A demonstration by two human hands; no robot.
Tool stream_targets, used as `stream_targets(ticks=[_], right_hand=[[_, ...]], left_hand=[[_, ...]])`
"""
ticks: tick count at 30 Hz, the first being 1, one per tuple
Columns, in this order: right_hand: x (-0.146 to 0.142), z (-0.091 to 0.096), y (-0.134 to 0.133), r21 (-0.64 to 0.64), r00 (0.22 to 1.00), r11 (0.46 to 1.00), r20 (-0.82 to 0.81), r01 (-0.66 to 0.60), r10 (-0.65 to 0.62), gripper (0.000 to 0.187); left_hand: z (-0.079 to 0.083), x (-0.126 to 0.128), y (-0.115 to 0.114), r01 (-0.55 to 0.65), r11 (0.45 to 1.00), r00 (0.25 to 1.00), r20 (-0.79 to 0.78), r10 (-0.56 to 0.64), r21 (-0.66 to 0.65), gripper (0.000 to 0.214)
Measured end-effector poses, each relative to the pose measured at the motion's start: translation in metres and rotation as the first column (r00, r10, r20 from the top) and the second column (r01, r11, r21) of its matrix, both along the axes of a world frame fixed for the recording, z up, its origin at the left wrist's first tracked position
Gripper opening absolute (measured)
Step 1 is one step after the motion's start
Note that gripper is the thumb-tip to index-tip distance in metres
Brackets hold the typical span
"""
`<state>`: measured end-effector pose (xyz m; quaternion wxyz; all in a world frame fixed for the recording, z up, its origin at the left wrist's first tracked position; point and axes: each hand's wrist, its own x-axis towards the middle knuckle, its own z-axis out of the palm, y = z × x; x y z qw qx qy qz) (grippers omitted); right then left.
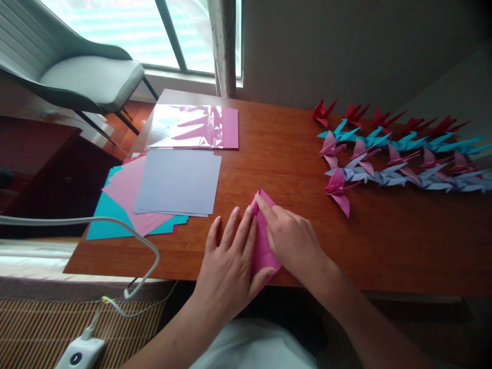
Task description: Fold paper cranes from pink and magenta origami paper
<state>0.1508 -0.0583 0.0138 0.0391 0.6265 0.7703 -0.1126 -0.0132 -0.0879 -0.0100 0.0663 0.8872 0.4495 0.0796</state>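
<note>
A folded sheet of pink origami paper (262, 240) lies on the table's near edge, narrowing to a point at its far end. My left hand (232, 256) rests flat over its left side, fingers spread, with the thumb across the lower part. From the right, my right hand (294, 233) presses the index fingertip on the paper near the far point. Its other fingers are curled under, and its thumb is hidden. To the right stands a finished pink paper crane (338, 190), apart from both hands.
Rows of red (325, 111), turquoise (340, 131), light pink (331, 149) and pale blue cranes (357, 171) line the right side. Grey-blue sheets (179, 179) overlap turquoise sheets (107, 215) at left. Behind lies a plastic-wrapped paper pack (188, 125). A white cable (148, 241) crosses the left corner.
</note>
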Motion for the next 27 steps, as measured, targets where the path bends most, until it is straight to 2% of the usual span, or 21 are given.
stream_targets(ticks=[27], right_hand=[[-0.003, -0.001, 0.0049, -0.043, 1.0, 0.999, 0.019, 0.026, -0.025, 0.061]], left_hand=[[0.0003, -0.0016, 0.0017, 0.056, 0.998, 0.998, -0.01, -0.056, -0.017, 0.083]])
